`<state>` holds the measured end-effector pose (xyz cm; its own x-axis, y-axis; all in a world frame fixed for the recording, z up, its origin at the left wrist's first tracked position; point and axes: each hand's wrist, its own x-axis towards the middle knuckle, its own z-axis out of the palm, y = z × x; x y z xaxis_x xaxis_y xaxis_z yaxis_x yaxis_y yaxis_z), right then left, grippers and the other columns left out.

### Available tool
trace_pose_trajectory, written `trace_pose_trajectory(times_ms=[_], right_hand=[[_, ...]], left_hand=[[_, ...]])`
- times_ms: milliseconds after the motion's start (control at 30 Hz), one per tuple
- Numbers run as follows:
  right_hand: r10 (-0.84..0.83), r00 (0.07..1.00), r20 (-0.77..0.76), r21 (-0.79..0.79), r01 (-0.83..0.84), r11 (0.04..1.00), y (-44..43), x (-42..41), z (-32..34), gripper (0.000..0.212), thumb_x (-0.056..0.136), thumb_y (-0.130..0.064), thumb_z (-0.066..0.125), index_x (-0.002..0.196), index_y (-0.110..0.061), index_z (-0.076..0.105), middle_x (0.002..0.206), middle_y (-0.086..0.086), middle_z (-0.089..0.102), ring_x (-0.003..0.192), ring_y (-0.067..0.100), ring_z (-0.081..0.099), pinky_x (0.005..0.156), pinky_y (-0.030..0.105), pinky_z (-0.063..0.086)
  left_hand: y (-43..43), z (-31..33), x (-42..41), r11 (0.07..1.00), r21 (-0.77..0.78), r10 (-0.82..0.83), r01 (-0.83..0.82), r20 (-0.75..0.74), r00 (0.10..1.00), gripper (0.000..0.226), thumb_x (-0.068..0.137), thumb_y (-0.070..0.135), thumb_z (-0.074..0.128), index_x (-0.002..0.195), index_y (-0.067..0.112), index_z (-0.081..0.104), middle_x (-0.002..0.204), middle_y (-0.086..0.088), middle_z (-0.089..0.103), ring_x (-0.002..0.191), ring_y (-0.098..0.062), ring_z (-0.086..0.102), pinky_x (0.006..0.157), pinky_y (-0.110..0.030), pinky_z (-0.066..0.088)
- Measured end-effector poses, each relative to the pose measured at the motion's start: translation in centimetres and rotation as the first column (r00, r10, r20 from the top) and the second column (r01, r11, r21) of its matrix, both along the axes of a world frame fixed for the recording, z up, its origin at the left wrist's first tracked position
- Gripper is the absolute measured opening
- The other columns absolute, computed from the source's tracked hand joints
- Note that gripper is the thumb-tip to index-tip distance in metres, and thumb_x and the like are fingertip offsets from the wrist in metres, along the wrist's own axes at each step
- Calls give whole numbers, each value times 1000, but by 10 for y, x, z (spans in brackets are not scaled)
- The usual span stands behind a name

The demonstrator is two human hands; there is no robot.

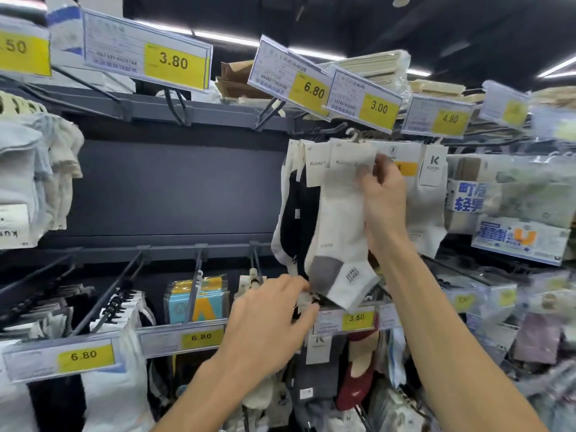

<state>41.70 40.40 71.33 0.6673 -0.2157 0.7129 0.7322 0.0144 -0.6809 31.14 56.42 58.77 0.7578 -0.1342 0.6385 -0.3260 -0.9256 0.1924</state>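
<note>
My left hand (271, 313), nearest, has its fingers curled just under the toe of the white knit ankle sock with grey heel (339, 219); I can't tell if they grip anything. My right hand (385, 194) pinches the sock's card header. The sock hangs below the yellow 3.00 price tag (378, 107), crowded by other socks; the bare dark grey back panel (174, 188) lies open to the left.

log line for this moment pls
right hand: pinches white sock pair at upper hook | left hand: pinches white tag below it
</note>
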Motion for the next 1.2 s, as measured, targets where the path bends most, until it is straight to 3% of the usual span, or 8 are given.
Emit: trace_pose_trajectory(times_ms=[133, 400, 600, 733, 833, 967, 1067, 1200], right_hand=[[-32, 998, 61, -134, 40, 990, 15, 19, 12, 34, 99, -6, 50, 132, -12, 57, 116, -7, 67, 105, -1, 62, 94, 17, 49], [-34, 999, 16, -290, 37, 956, 19, 16, 0, 51, 97, -2, 52, 146, -10, 44, 140, 3, 57, 131, 12, 51, 112, 34, 41], [-36, 990, 133, -335, 79, 939, -29, -77, -96, 39, 100, -18, 53, 139, -22, 52, 140, -9, 52, 132, 6, 48, 100, 20, 47], [-127, 979, -158, -298, 75, 951, -102, -144, -204, 29, 105, -20, 44, 131, -25, 56, 123, -14, 63, 116, 12, 62, 89, 22, 53], [-287, 825, -486, -265, 174, 949, -177, -200, -298, 28, 104, -18, 48, 129, -28, 52, 113, -18, 66, 104, 4, 66, 83, 20, 52], [-439, 420, -794, -355, 265, 897, -282, -302, -406, 26, 100, -13, 53, 124, -21, 54, 104, -7, 70, 84, -2, 65, 71, 17, 48], [-436, 192, -879, -369, 306, 878, -344, -382, -467, 24, 98, -10, 55, 120, -18, 59, 102, -8, 67, 85, 2, 64, 73, 10, 46], [-301, -48, -952, -298, 348, 889, -409, -475, -541, 29, 97, -9, 52, 121, -21, 61, 108, -5, 68, 97, 12, 65, 87, 27, 51]], left_hand=[[-1, -5, 4, 993, 103, 48, -50, 27, 998, 43, 89, 61, 24, 110, 40, 56, 111, 22, 62, 104, 0, 59, 70, -26, 43], [-5, -1, 0, 999, 36, 5, -7, 59, 998, 35, 91, 58, 32, 103, 41, 60, 106, 26, 63, 100, 5, 58, 69, -20, 45], [-53, 2, -13, 882, -270, -301, 386, 307, 903, 19, 94, 28, 50, 93, 21, 68, 94, 13, 67, 91, -6, 62, 77, -26, 49], [-144, -49, -15, 741, -408, -570, 533, 38, 821, 19, 95, 28, 49, 84, 25, 63, 82, 13, 65, 77, -7, 61, 66, -34, 50], [-239, -129, -28, 729, -387, -683, 565, -361, 635, 16, 96, 26, 53, 83, 24, 63, 80, 10, 67, 77, -10, 62, 71, -39, 51], [-365, -248, -88, 676, -345, -628, 652, -732, 263, 16, 96, 24, 57, 91, 15, 68, 89, -4, 73, 88, -22, 65, 79, -38, 48], [-440, -330, -145, 624, -321, -476, 713, -879, 21, 18, 97, 24, 55, 98, 15, 71, 95, -8, 74, 92, -24, 66, 79, -36, 47], [-514, -422, -214, 581, -268, -269, 769, -954, -130, 21, 97, 26, 56, 94, 9, 69, 87, -9, 71, 78, -19, 60, 65, -29, 36]])
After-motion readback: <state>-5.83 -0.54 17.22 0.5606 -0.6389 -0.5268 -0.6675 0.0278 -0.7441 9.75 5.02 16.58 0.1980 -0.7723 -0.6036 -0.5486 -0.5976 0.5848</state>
